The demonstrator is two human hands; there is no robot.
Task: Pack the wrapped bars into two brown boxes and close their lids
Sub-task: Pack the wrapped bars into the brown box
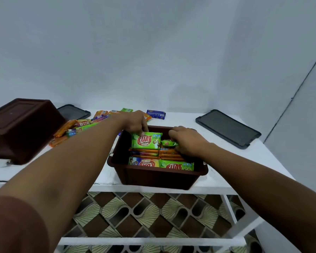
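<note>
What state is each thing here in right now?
Near brown box: open, lidless, holding packed bars.
Other brown box: upside down on the table.
Right lid: off, flat on the table.
Left lid: off, flat behind that box.
Green KUAT bar: upright in the near box, pinched by left hand.
Small green bar: in the near box, gripped by right hand.
Loose bars: unpacked, scattered on the table.

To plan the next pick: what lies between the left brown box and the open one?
Head view: loose wrapped bars on the white table, partly hidden behind the left forearm.
</note>
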